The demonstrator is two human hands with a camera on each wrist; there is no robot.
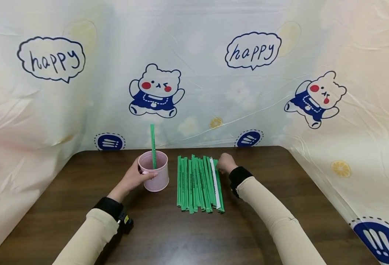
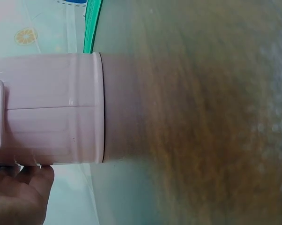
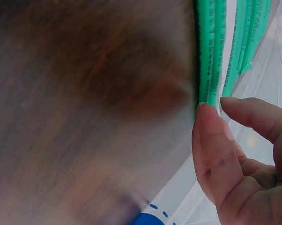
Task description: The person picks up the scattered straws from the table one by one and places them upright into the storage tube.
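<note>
My left hand (image 1: 131, 179) holds a pale pink metal bucket (image 1: 158, 180) by its left side, thumb across the front and fingers around the back. One green paper-wrapped straw (image 1: 153, 143) stands upright in the bucket and rises well above the rim. In the left wrist view the bucket (image 2: 47, 108) shows its side and wire handle. At the far right end of a row of green wrapped straws (image 1: 194, 184), my right hand (image 1: 227, 163) pinches a straw end between thumb and fingertips, as the right wrist view shows with the green straw (image 3: 207, 56).
A white strip (image 1: 215, 184) lies among the green straws near the row's right side. The dark wooden table (image 1: 181, 239) ends at a cloth backdrop (image 1: 201, 92) printed with bears. Both wrists wear black bands.
</note>
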